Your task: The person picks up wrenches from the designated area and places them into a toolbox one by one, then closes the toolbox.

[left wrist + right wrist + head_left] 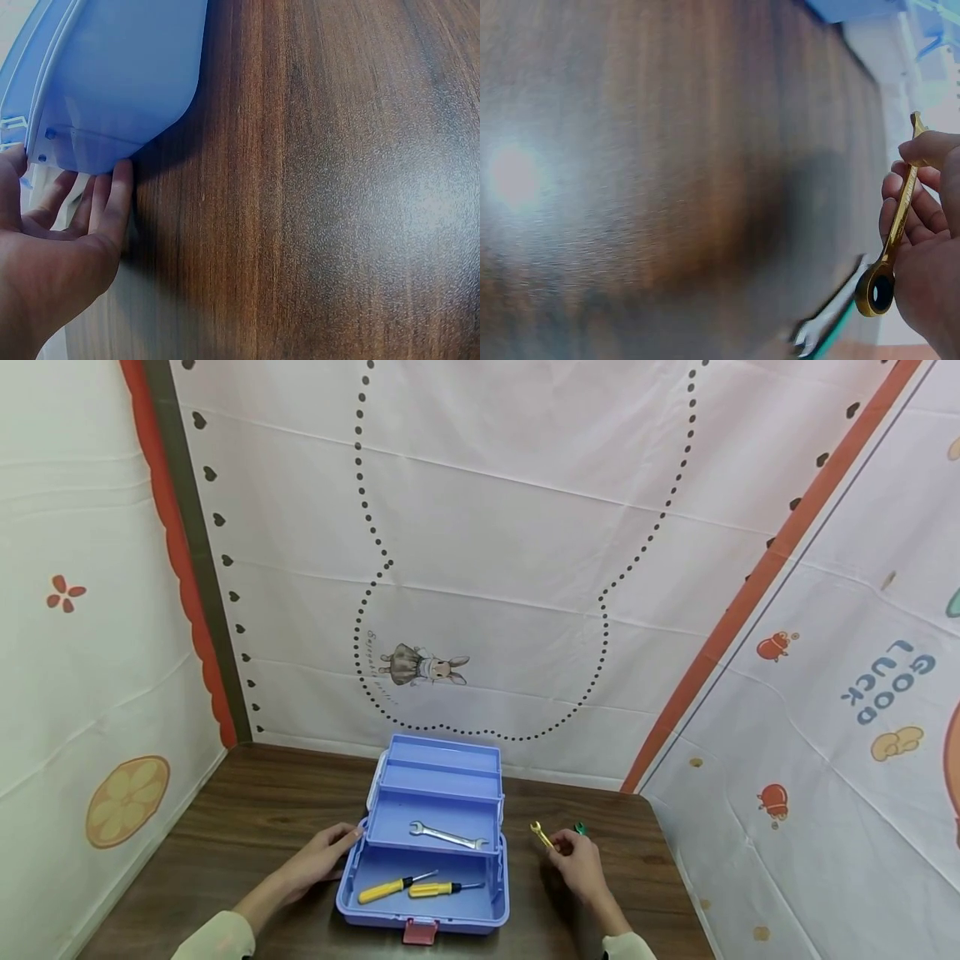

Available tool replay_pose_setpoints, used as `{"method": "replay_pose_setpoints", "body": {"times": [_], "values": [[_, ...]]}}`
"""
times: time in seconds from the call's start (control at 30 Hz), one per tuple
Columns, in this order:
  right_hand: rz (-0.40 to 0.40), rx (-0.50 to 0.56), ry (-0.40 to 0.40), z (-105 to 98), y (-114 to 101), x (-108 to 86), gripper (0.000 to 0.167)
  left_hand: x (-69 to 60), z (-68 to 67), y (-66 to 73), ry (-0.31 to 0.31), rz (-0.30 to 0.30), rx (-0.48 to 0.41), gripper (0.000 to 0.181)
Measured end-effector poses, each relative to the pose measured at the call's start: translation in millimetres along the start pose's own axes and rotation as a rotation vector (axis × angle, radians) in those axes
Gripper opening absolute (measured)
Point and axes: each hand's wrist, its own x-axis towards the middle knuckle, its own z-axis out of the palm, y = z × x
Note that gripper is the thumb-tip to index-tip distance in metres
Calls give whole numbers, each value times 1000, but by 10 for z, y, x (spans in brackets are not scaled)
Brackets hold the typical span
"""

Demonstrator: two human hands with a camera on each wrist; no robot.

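My right hand [581, 867] pinches a gold ratcheting combination wrench [902, 210] between thumb and fingers, above the table to the right of the blue toolbox [347, 893]. Its ring end hangs low in the right wrist view. At the toolbox's left side, my left hand [318, 857] rests its fingertips on the wall, thumb at the upper edge [15, 159]. The toolbox stands unfolded. A silver open-end wrench [448, 836] lies in its lower tray, and two yellow-handled screwdrivers, one on the left [386, 889] and one on the right [435, 889], lie in the bottom.
A green wrench [580, 828] lies on the table just beyond my right hand, partly hidden by it. The red latch [420, 932] hangs at the toolbox's front. Printed cloth walls [480, 568] enclose the dark wooden table [255, 802] at the back and sides.
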Motion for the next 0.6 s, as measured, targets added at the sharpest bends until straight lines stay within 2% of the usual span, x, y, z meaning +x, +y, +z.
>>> {"method": "replay_pose_setpoints", "body": {"times": [0.37, 0.6], "values": [[-91, -18, -7, -113, -320, 67, 10, -6, -12, -13, -16, 13, -4, 64], [-169, -45, -83, -178, -546, 93, 7, 5, -17, -14, -17, 8, -1, 66]]}}
